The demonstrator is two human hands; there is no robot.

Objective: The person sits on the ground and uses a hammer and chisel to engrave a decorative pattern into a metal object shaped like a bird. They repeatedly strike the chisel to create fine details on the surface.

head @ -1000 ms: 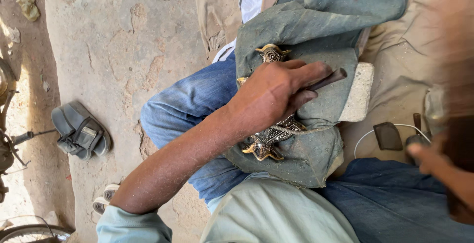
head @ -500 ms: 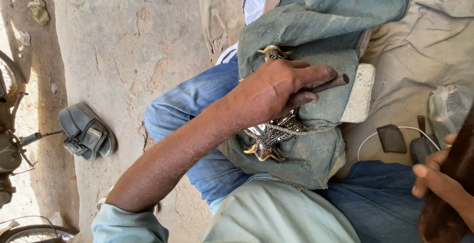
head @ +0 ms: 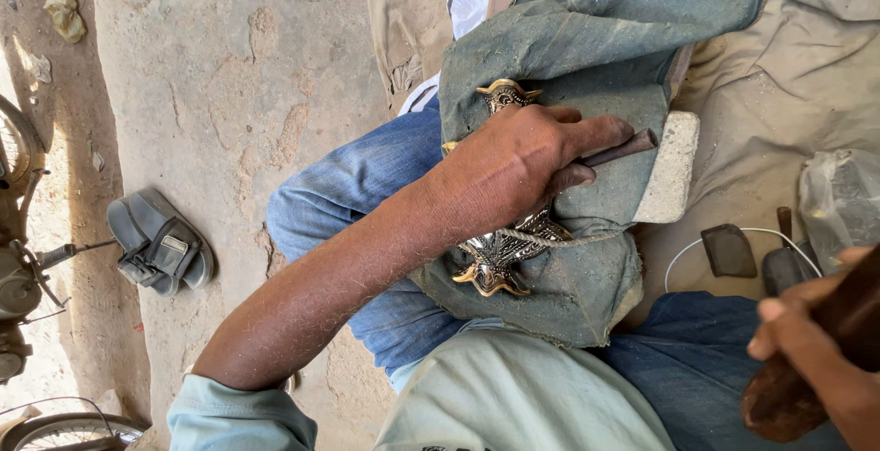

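My left hand (head: 518, 162) rests on an ornate gold and silver metal piece (head: 495, 258) and is shut on a thin dark metal punch (head: 623, 148). The piece lies on folded, dusty denim cloth (head: 587, 38) over my lap, and my hand hides its middle. Its gold tip (head: 504, 93) shows above my knuckles. A white stone block (head: 674, 167) sits just beyond the punch tip. At the lower right, my right hand (head: 830, 373) grips a dark wooden handle (head: 857, 309), well apart from the metal piece.
A grey sandal (head: 160, 245) lies on the concrete floor at the left, near a cycle's metal parts (head: 18, 258). On the beige sheet (head: 779, 93) at the right lie a clear plastic bag (head: 839, 199), a white wire (head: 733, 231) and small dark tools (head: 729, 249).
My right hand with the wooden handle has come further into view at the lower right and is now sharp. My left hand has stayed on the metal piece with the punch.
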